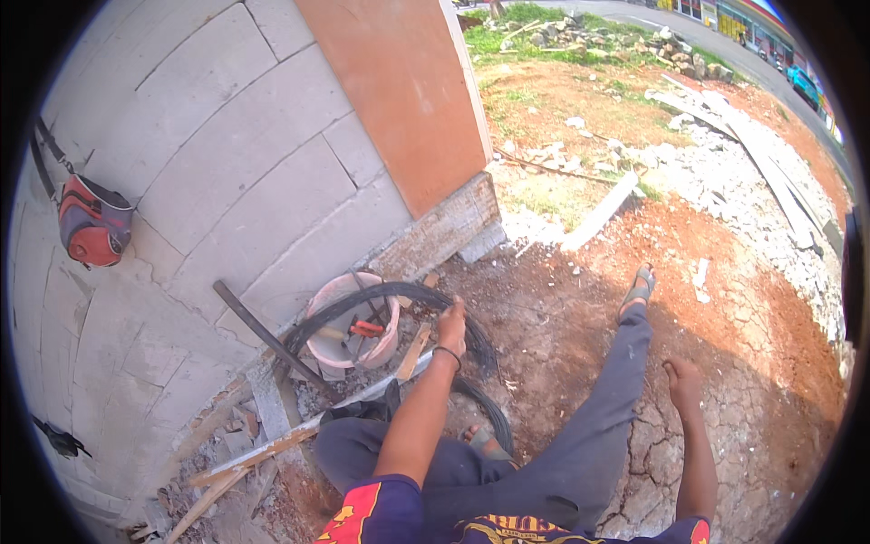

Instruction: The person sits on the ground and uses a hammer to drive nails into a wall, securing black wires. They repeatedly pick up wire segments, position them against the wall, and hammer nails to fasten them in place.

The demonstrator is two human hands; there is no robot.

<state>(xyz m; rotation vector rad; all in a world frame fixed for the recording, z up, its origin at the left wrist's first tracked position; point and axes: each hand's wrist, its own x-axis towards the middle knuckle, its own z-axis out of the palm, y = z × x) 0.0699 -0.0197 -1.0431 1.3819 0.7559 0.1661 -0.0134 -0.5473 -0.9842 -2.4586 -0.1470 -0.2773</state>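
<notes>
My left hand (pixel 451 328) is closed around a large coil of dark wire (pixel 399 289), which loops over a pink bucket (pixel 388 348) beside the wall and hangs down by my left foot. Inside the bucket lie a tool with red-orange grips (pixel 366 328) and other tools that are partly hidden. Away to the right, my right hand (pixel 683 383) is held low over the cracked soil with its fingers curled in. Whether anything thin sits in those fingers cannot be made out.
A block wall (pixel 236 154) with an orange-brown panel (pixel 399 100) stands left. A red-grey bag (pixel 95 222) hangs there. A dark pipe (pixel 263 331) leans near the bucket; wood strips (pixel 299 437) and rubble lie below. White rubble (pixel 725 172) and long boards (pixel 770 172) lie at far right.
</notes>
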